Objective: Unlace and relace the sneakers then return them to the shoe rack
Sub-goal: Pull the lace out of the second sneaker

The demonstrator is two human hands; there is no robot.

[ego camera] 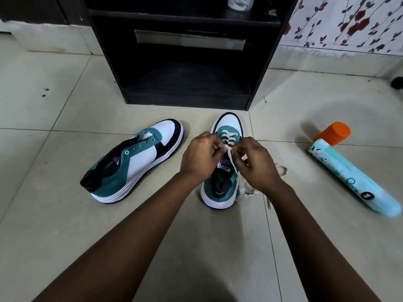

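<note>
Two teal, white and black sneakers stand on the tiled floor before a black shoe rack (185, 62). The left sneaker (135, 158) lies tilted on its side with bare eyelets and no lace. The right sneaker (225, 162) points toward the rack, and a white lace (227, 137) crosses its front eyelets. My left hand (199, 158) and my right hand (257, 162) meet over its tongue, each pinching the lace. One strand (233, 164) runs down toward the heel. More loose white lace (250, 190) lies bunched on the floor by the shoe's right side.
A pale blue spray can (353, 177) with an orange cap (333, 132) lies on the floor at the right. A clear container (241, 2) sits on an upper rack shelf. A floral wall covering (349, 22) hangs at the back right.
</note>
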